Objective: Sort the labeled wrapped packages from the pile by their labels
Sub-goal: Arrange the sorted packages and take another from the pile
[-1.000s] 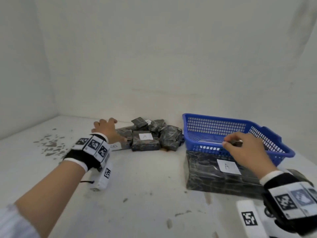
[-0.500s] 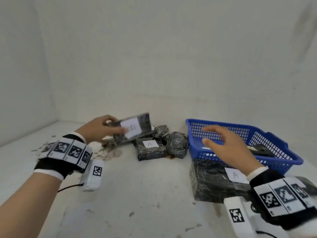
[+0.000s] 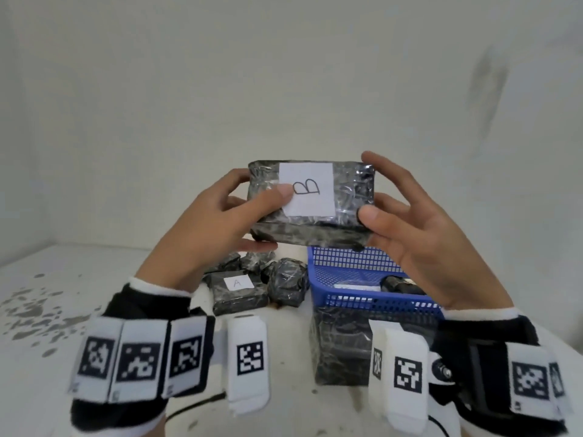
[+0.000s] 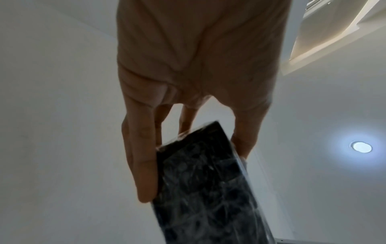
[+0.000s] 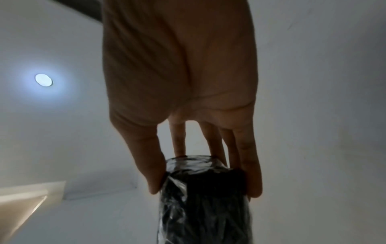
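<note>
I hold a black wrapped package [image 3: 353, 197] up in front of me, its white label reading B. My left hand [image 3: 249, 212] grips its left end, thumb on the label's edge, fingers behind. My right hand [image 3: 372, 200] pinches the right end between thumb and fingers. The left wrist view shows the package [image 4: 208, 181] between thumb and fingers; the right wrist view shows its end [image 5: 204, 189] held likewise. Below, the pile on the table holds a package labelled A [image 3: 236, 288] and several crumpled dark ones [image 3: 287, 279].
A blue mesh basket [image 3: 362, 263] stands right of the pile with a dark package [image 3: 400, 285] inside. A large flat black package [image 3: 340, 348] lies in front of the basket. The white table [image 3: 47, 310] has grey chipped patches at left. Walls close in behind and left.
My left hand lifted the B package from the pile and brought it up toward my face. My right hand left the basket and took hold of its right end.
</note>
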